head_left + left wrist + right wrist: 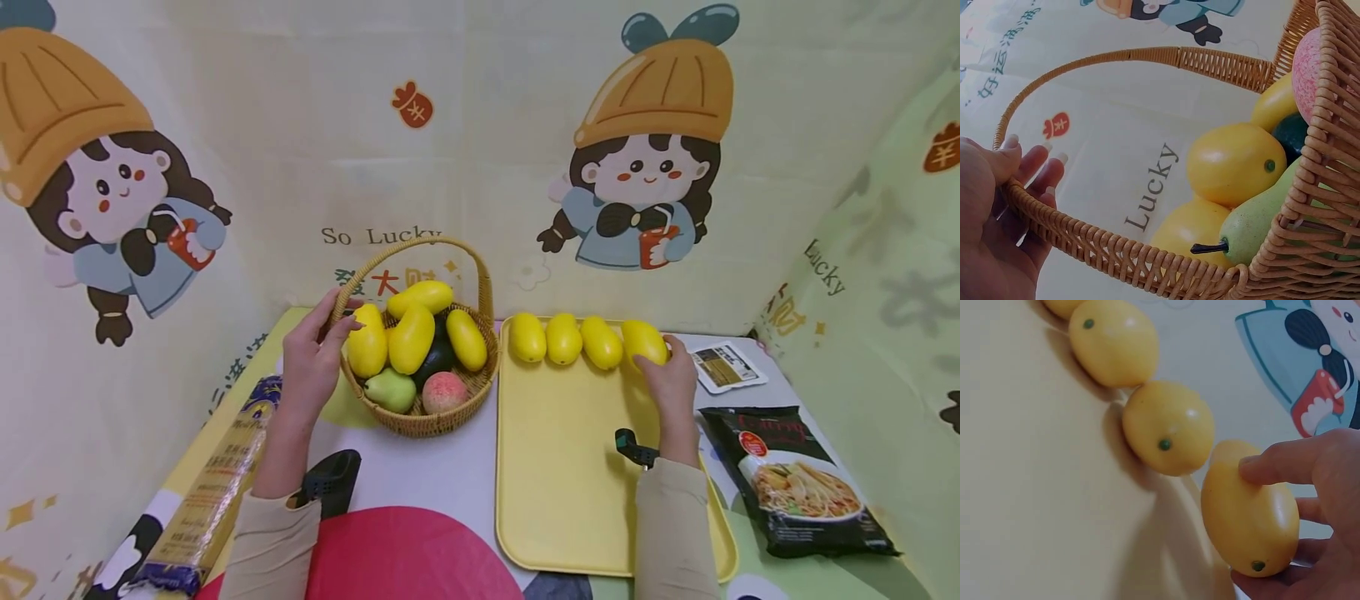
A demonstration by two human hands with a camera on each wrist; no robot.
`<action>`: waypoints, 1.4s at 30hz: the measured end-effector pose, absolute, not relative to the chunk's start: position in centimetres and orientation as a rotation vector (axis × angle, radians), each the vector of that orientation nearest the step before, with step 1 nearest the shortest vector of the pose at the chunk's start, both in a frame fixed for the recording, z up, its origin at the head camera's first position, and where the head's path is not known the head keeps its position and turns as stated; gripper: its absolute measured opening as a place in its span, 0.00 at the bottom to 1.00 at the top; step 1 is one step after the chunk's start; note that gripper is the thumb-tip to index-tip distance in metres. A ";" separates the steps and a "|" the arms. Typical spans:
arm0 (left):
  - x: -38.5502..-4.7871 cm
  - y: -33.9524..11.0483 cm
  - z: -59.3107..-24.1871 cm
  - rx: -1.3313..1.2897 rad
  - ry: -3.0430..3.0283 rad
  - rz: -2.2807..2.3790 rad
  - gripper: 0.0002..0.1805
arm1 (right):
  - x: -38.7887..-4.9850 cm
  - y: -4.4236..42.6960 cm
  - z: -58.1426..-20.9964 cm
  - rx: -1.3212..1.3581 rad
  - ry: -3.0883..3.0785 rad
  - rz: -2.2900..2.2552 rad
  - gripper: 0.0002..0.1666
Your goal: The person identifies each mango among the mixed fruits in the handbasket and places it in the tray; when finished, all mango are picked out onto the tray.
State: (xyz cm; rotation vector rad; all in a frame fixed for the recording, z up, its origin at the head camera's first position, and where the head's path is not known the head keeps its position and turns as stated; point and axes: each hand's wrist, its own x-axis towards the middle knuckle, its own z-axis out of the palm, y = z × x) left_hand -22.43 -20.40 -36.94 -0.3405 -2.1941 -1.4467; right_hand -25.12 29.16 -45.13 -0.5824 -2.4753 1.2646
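My right hand (675, 379) grips a yellow mango (643, 340) at the tray's far right corner, thumb on one side and fingers round the other. Three more mangoes (564, 340) lie in a row to its left on the yellow tray (562, 467). Around the handle of a wicker basket (1104, 253), the fingers of my left hand (313, 354) curl loosely. Several mangoes (411, 337), a green pear (391, 391), a pink peach (445, 392) and a dark, partly hidden fruit (438, 358) fill the basket.
On the tray's right lie a black noodle packet (798, 483) and a small white packet (726, 367). A long pasta packet (217, 492) lies along the left side. A printed cloth backdrop (487, 167) rises behind the table.
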 end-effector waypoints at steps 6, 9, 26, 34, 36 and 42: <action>-22.4 -20.4 -37.0 -0.336 -2.190 -1.462 0.25 | -25.7 28.9 -46.7 -0.599 -2.448 1.287 0.42; -22.4 -20.5 -37.2 -0.341 -2.193 -1.465 0.25 | -26.0 28.8 -47.4 -0.614 -2.420 1.289 0.39; -22.3 -20.5 -36.9 -0.334 -2.206 -1.430 0.25 | -26.4 28.4 -48.4 -0.521 -2.315 1.252 0.32; -22.3 -20.4 -36.9 -0.340 -2.203 -1.419 0.25 | -26.2 28.2 -47.6 -0.561 -2.227 1.225 0.31; -22.3 -20.4 -36.9 -0.338 -2.201 -1.425 0.25 | -26.2 28.1 -47.5 -0.555 -2.207 1.208 0.31; -22.2 -20.3 -36.7 -0.341 -2.190 -1.453 0.25 | -26.2 27.3 -46.9 -0.460 -2.189 1.145 0.27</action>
